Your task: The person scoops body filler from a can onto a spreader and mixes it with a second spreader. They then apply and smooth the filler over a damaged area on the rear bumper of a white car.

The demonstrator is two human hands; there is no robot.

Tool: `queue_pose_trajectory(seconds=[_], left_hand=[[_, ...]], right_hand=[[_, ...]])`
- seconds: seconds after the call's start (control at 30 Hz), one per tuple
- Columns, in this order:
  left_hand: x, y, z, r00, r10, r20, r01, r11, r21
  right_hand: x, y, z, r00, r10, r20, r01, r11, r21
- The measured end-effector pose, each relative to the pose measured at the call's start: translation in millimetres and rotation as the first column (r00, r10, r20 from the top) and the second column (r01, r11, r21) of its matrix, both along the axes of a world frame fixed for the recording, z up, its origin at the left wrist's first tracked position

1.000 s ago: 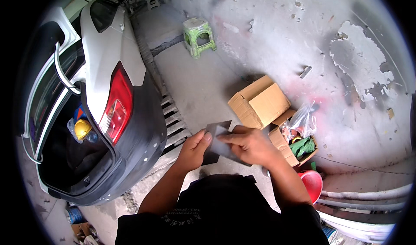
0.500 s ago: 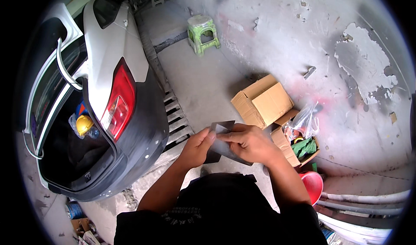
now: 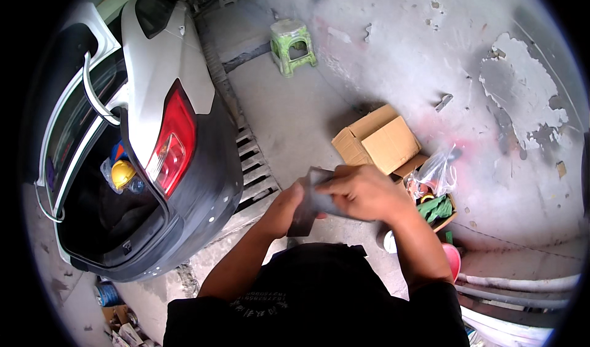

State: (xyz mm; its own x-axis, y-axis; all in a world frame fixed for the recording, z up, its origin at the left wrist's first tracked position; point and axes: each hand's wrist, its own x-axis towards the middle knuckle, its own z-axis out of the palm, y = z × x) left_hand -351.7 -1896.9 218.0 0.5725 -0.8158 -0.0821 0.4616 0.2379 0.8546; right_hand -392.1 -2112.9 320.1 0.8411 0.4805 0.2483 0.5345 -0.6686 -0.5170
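In front of my body, both hands grip a dark grey sheet of sandpaper. My left hand is closed on its left side, with the thumb up along the edge. My right hand is curled over its right part, its index finger pressed on the surface. One portion hangs below the left fingers and another stretches under the right hand. The sheet looks bent or folded, though the hands hide much of it; I cannot tell whether it is one piece or two.
At left stands a car with its rear hatch raised; a yellow hard hat lies inside. A floor grate runs beside it. Cardboard boxes, one filled with bags, sit by the right wall. Farther off is a green stool.
My right hand has shifted over the sheet, its fingers more curled. The sheet's left portion now hangs more fully into view, and its upper corner has turned. The whole view has moved slightly.
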Motion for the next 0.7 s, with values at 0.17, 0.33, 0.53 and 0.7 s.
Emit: queue_pose_trajectory(seconds=[0.17, 0.33, 0.53, 0.7], left_hand=[[-5.8, -6.8, 12.5, 1.0, -0.002, 0.028, 0.001, 0.999, 0.044], [-3.0, -1.2, 7.1, 0.998, -0.049, -0.05, 0.05, 0.999, 0.016], [-2.8, -10.4, 13.1, 1.0, -0.008, 0.03, 0.007, 0.999, 0.037], [-2.5, -4.5, 7.4, 0.998, -0.065, -0.012, 0.065, 0.998, 0.01]], right_hand=[[7.7, -21.0, 3.8, 0.991, -0.137, -0.006, 0.136, 0.99, -0.03], [-6.2, 8.0, 10.7, 1.0, 0.024, 0.008, -0.023, 0.991, -0.135], [-12.9, 15.8, 10.0, 0.994, 0.101, 0.037, -0.093, 0.979, -0.18], [5.3, -18.4, 10.9, 0.994, -0.091, 0.062, 0.098, 0.985, -0.14]])
